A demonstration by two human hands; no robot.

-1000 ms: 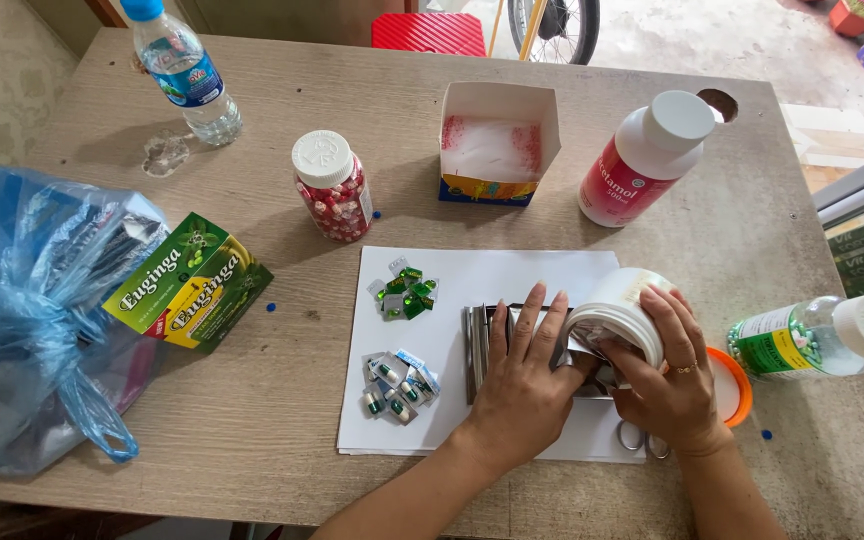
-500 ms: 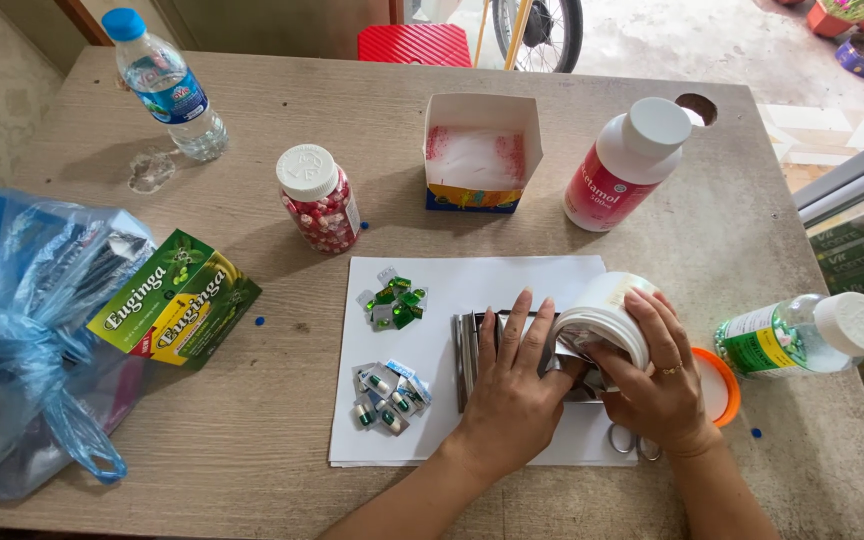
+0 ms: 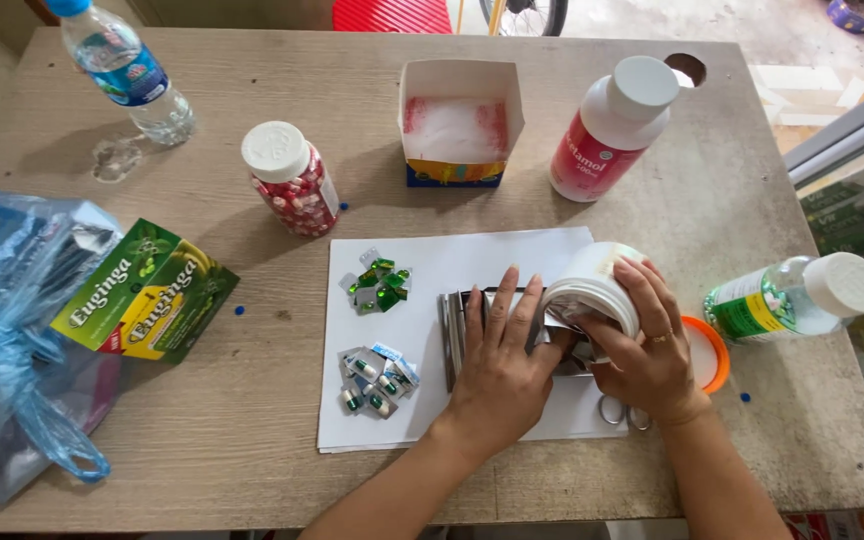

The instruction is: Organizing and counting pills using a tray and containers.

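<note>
My left hand [image 3: 500, 365] lies flat, fingers spread, on a stack of silver blister strips [image 3: 452, 335] on a white paper sheet [image 3: 422, 260]. My right hand [image 3: 642, 350] grips a white open jar [image 3: 592, 290] tipped on its side, its mouth facing the strips and my left fingers. Foil shows at the jar's mouth. Two small heaps of cut capsule blisters lie on the sheet: green ones [image 3: 379, 285] and green-and-white ones [image 3: 374, 378]. Scissor handles [image 3: 620, 412] show under my right wrist.
An orange lid [image 3: 707, 352] lies right of my right hand, next to a lying green-labelled bottle [image 3: 792, 297]. Behind stand a red-labelled white bottle [image 3: 607, 130], an open box [image 3: 460, 125], a red-pill bottle [image 3: 290, 180] and a water bottle [image 3: 127, 70]. Green cartons [image 3: 142, 292] and a blue bag [image 3: 12, 330] sit left.
The camera view has shifted, so everything sits a little further left and higher in frame. Both hands keep the same hold on strips and jar.
</note>
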